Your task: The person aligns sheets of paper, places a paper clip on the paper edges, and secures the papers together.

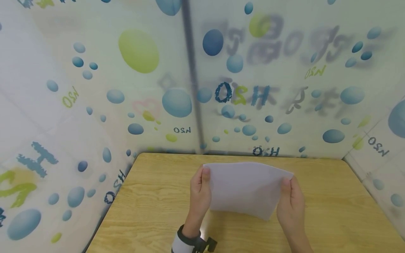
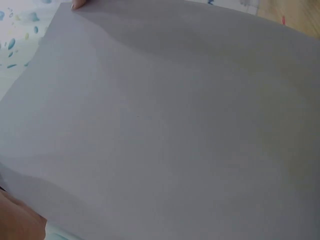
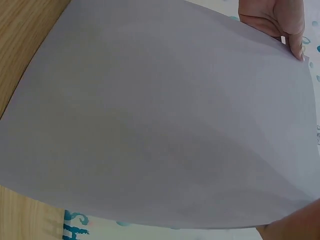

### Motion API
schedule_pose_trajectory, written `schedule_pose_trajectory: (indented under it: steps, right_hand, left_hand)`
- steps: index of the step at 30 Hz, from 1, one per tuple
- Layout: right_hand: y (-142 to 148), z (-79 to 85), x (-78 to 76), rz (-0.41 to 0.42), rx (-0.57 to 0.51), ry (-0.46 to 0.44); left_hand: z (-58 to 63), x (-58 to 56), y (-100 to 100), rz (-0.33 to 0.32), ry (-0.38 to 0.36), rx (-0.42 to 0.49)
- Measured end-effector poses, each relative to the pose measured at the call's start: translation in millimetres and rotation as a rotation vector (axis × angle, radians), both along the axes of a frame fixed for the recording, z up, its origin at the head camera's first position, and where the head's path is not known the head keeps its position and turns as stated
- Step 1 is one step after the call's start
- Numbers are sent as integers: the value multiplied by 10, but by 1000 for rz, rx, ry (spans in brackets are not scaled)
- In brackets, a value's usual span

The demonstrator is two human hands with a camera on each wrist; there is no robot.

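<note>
Left hand (image 1: 199, 193): pinching the upper left corner of a plain white, rectangular paper sheet (image 1: 243, 189).
Right hand (image 1: 291, 203): pinching its upper right corner.
Paper sheet: hanging between both hands, bowing slightly, above the yellowish wood-grained worktop (image 1: 148, 200).
Left wrist: wearing a black-and-white band (image 1: 183, 242).
Wall: pale, blue-and-green-spotted sheeting (image 1: 152, 82) is standing behind the worktop.
</note>
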State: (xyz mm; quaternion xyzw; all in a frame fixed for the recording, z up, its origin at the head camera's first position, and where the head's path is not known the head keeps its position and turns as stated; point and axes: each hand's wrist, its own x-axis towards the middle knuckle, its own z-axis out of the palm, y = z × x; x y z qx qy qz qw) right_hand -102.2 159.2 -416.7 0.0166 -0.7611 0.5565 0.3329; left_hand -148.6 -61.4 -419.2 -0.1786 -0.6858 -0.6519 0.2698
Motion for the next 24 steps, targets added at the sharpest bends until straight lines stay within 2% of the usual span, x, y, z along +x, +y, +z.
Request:
schedule_pose_trajectory:
  steps: [5, 13, 18, 24]
  right_hand:
    - [-1, 29, 2, -13, -8, -23]
    - [0, -34, 12, -6, -21, -95]
    - [11, -58, -1, 4, -10, -77]
    - [9, -82, -10, 1, -21, -70]
  left_hand:
    - [10, 2, 8, -8, 10, -6]
    - [-90, 1, 20, -6, 3, 0]
    - [-89, 7, 34, 4, 8, 2]
    - [-67, 25, 44, 12, -27, 3]
